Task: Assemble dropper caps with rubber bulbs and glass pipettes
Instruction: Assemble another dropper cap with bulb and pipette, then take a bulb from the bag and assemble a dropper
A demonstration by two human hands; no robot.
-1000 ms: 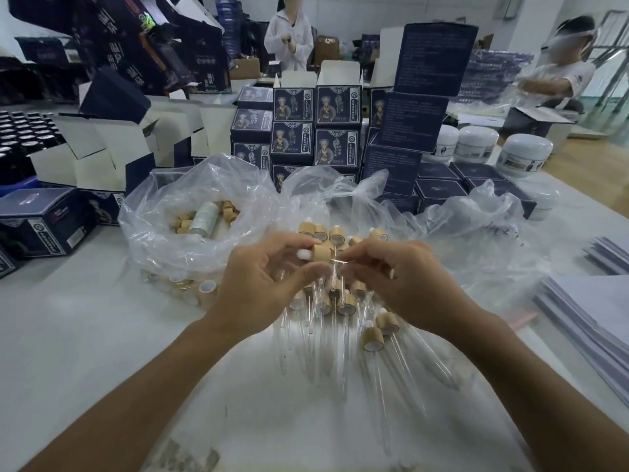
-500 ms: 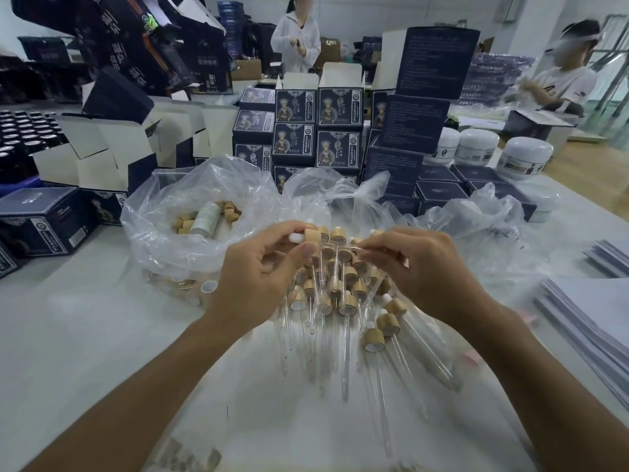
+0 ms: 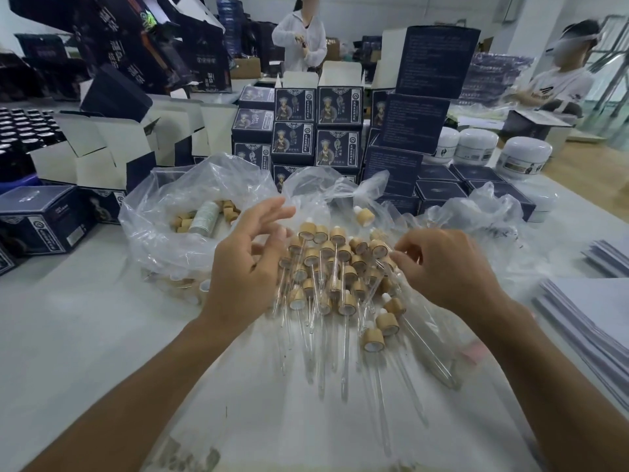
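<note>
A pile of assembled droppers, with bamboo-coloured caps, white bulbs and glass pipettes, lies on clear plastic in the middle of the table. My left hand hovers at the pile's left edge, its fingers spread and holding nothing. My right hand is at the pile's right edge, fingers curled. Its fingertips pinch the glass stem of a dropper whose cap rests on the pile. To the left, a clear plastic bag contains loose caps and a white bottle.
Dark blue product boxes are stacked behind the pile. Open cartons stand at the left and white jars at the back right. Stacks of paper lie at the right edge. Two people stand behind the table.
Both hands held one dropper together above the pile. My left hand has let go and opened, and my right hand has lowered the dropper onto the pile's right side.
</note>
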